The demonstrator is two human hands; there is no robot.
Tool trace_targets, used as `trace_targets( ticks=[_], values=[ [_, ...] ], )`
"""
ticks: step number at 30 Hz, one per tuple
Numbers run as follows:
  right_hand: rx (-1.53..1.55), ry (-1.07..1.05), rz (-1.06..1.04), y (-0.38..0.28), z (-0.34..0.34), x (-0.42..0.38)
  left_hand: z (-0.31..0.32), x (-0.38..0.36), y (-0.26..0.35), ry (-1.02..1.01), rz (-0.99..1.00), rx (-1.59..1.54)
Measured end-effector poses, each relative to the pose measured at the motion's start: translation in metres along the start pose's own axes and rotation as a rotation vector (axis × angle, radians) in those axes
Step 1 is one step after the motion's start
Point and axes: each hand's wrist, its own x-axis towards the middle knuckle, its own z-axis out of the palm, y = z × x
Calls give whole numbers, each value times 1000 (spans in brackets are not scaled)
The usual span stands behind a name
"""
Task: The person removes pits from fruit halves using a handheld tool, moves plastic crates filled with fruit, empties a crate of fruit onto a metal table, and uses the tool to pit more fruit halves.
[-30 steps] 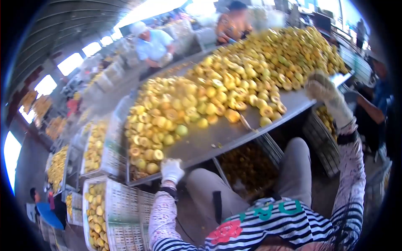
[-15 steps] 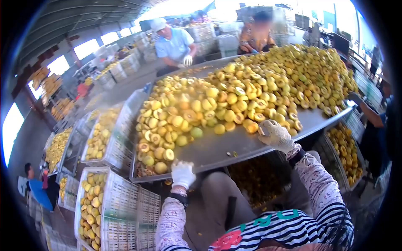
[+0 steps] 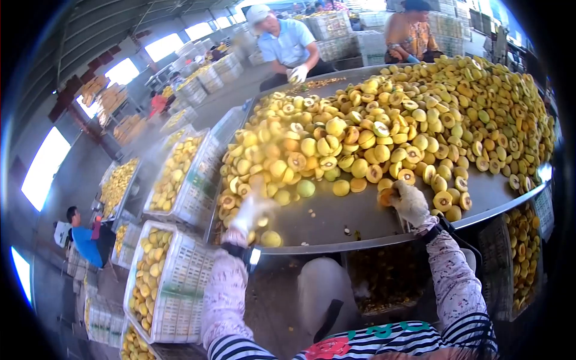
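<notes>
Halved yellow peaches (image 3: 336, 147) lie heaped on a metal table (image 3: 288, 225). My right hand (image 3: 412, 205), in a pale work glove, is closed around an orange-toned peach half (image 3: 387, 197) just above the near part of the table. My left hand (image 3: 255, 213), also gloved, is smeared by motion over the table's left corner, beside several peach halves; its fingers cannot be made out. A whole-looking yellow peach (image 3: 271, 239) lies close to it by the near edge. Small bits (image 3: 347, 230) are scattered on the metal between my hands.
White crates of peaches (image 3: 180, 288) stand to the left, and another crate (image 3: 521, 258) is at the right. Below the table is a dark bin (image 3: 384, 276). Across from me a person in a light blue shirt (image 3: 289, 45) and a person in a patterned top (image 3: 414, 33) sit.
My left hand has moved from the table's edge over the corner with peach halves. My right hand has closed on a peach half. The view has shifted.
</notes>
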Motion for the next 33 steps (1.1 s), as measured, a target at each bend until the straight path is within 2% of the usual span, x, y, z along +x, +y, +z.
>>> trace_targets(
  ticks=[1,4,6,7,8,9,10,11,12,14,15,16,18,20,22,24,25,26,29,30,32,33],
  values=[
    [35,-22,46,-6,-10,0,-5,12,25,199,20,-62],
    [-5,-16,50,6,-15,-2,-4,29,30,272,34,-178],
    [98,79,102,23,-3,-1,31,23,30,310,128,-77],
    [196,24,168,14,-11,1,57,14,27,259,222,-78],
    [318,45,257,11,-11,-1,78,8,19,151,213,-37],
    [315,10,240,6,-17,-3,114,-8,23,11,224,-231],
    [341,-86,204,15,-17,-6,140,-30,29,-98,189,-207],
    [572,-345,472,-21,-46,-12,168,-45,33,-194,207,-345],
    [660,-362,492,-38,-51,-18,194,-58,35,-264,239,-483],
    [917,-310,396,-48,-43,-39,232,-68,42,-166,215,-505],
    [964,-339,394,-54,-46,-50,247,-63,38,-155,342,-483],
    [1007,-363,393,-59,-51,-61,260,-68,38,-163,319,-541],
    [1014,-235,342,-60,-50,-80,280,-74,26,-210,370,-521],
    [1077,-262,405,-63,-78,-92,292,-77,22,-214,394,-636],
    [1002,-223,291,-62,-114,-94,294,-97,38,-280,162,-796],
    [1111,-65,162,-53,-147,-98,297,-102,30,-296,136,-841],
    [1113,7,84,-58,-173,-99,297,-107,27,-321,113,-890],
    [992,110,97,-66,-198,-106,298,-110,25,-345,91,-942],
    [721,301,-41,-75,-254,-135,298,-120,10,-335,78,-997],
    [762,389,-17,-80,-259,-150,297,-122,1,-338,92,-997],
    [797,242,-145,-80,-266,-167,296,-121,-18,-363,125,-979],
    [829,234,-60,-89,-259,-175,298,-124,-21,-302,61,-988]
  ],
)
